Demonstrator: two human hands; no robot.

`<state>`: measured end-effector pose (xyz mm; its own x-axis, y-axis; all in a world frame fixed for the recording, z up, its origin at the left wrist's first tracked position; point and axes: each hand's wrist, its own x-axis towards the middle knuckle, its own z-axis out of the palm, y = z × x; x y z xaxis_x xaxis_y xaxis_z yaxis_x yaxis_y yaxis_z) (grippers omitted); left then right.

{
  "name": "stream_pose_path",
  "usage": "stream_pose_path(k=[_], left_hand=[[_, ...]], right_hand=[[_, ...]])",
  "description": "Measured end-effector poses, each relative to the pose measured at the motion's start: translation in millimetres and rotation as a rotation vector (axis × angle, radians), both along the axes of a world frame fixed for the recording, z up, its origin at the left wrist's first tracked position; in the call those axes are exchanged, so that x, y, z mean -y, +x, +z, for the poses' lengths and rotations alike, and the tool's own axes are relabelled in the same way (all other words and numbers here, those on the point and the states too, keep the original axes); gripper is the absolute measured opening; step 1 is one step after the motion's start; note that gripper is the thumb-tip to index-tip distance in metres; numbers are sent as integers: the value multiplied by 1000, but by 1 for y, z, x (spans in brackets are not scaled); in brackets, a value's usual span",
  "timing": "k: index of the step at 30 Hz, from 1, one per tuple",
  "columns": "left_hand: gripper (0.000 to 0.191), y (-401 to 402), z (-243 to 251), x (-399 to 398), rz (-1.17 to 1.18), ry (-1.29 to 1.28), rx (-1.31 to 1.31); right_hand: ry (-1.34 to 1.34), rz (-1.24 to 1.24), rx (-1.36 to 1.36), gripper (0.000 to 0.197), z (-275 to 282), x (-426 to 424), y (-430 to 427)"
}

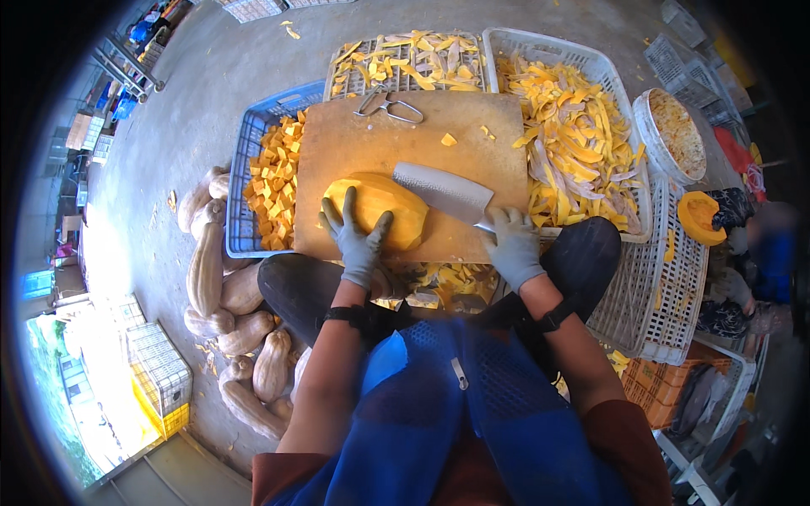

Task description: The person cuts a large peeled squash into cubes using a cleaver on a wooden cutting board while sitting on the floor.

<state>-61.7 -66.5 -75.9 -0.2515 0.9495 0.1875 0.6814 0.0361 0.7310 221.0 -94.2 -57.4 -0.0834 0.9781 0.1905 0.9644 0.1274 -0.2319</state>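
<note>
A peeled orange pumpkin piece (392, 205) lies on the wooden cutting board (354, 142). My left hand (355, 237), in a grey glove, grips its near left side with spread fingers. In my right hand (514, 245), also gloved, is the handle of a cleaver (443, 190); the palm covers most of that handle. The broad blade lies almost flat over the board, its far end close against the pumpkin's right side. Farther back on the board is a metal peeler (387, 109), with a small pumpkin scrap (448, 140) to its right.
Left of the board, a blue crate (235, 209) holds pumpkin cubes (273, 183). Peelings fill a white crate (550, 41) at right and cover an upturned crate (408, 63) behind. Unpeeled pumpkins (205, 269) lie on the floor. A white bucket (645, 136) and another person's gloved hand (728, 284) are at right.
</note>
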Motion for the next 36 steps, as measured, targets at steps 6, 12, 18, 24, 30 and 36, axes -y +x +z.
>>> stream_pose_path(k=[6, 12, 18, 24, 30, 36], left_hand=[[77, -12, -19, -43, -13, 18, 7], [86, -19, -22, -85, -316, 38, 31], [86, -2, -19, -99, -398, -46, -16], [63, 28, -3, -99, -251, -70, 274], [53, 62, -12, -107, -40, -114, -160], [55, 62, -19, -109, -30, -142, -112]], right_hand=[[-336, 168, 21, 46, 5, -1, 10], [-465, 167, -25, 45, 49, 18, 35], [-337, 110, -331, 39, 91, 30, 83], [-403, -55, -816, 34, 89, 15, 50], [-360, 41, -837, 27, 62, -27, 0], [-422, 54, -899, 28, 51, -31, -7]])
